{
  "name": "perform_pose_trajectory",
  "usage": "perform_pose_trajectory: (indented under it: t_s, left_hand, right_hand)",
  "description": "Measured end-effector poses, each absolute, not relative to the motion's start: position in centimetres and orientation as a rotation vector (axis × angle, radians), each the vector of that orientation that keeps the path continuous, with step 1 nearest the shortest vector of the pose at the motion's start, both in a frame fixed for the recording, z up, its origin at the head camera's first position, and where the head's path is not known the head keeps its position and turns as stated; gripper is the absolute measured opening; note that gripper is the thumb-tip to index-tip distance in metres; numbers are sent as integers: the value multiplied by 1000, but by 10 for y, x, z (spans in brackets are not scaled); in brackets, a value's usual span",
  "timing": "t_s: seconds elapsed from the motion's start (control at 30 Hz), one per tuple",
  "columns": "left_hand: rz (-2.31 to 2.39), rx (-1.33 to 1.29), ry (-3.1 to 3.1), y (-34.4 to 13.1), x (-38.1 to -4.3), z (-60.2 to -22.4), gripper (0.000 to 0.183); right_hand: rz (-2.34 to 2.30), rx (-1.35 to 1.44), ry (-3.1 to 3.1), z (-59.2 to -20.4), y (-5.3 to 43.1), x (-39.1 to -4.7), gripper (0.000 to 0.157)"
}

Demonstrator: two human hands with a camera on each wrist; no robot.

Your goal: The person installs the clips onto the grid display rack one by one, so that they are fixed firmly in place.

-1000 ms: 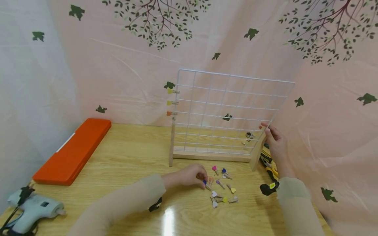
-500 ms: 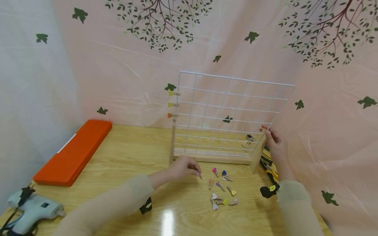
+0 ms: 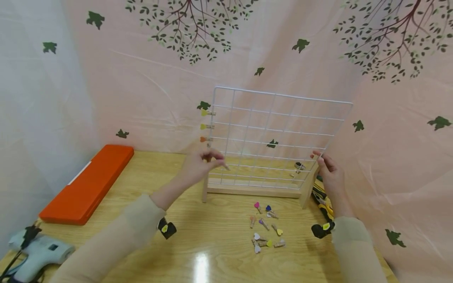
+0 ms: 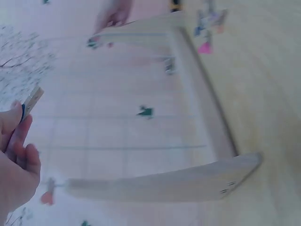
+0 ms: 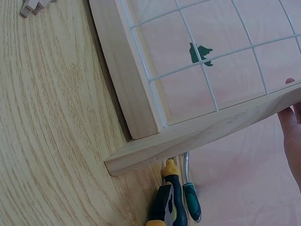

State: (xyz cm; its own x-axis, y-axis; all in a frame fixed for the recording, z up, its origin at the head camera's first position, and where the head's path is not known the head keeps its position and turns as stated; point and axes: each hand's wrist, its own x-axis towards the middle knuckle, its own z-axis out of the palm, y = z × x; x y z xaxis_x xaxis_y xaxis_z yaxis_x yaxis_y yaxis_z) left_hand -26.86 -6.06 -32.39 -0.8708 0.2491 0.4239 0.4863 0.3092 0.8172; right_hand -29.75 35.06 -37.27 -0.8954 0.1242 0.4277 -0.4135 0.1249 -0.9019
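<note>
Left hand (image 3: pixel 199 167) pinches a clip (image 4: pixel 33 101) near the rack (image 3: pixel 253 191)'s left edge; right hand (image 3: pixel 331 171) grips its right edge. I'd brace the rack, clip tip clear.

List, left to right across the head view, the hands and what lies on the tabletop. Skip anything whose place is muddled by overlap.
Glue gun → orange case → left hand → the wooden clip it pinches → loose heart-topped clips → right hand.

one wire grid (image 3: pixel 269 127), fourteen small clips (image 3: pixel 263 224), one orange case (image 3: pixel 88 184), one glue gun (image 3: pixel 47 248)
</note>
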Motion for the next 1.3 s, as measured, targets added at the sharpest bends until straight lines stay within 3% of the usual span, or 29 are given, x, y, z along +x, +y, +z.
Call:
perform_pose_trajectory:
  t_s: [0.27,0.53,1.3]
  left_hand:
    - [-1841,-399,-1830,-84,-293,-266,21]
    - [-2043,-146,-1624,-86,-322,-235,23]
    - [-2014,-210,-1536,-66,-342,-229,24]
  right_hand:
    - [1854,331,-1965,-371,352,-298,39]
    - [1881,340,-1958,-369,350,-296,39]
    - [1880,363,-1937,-373,353,-300,38]
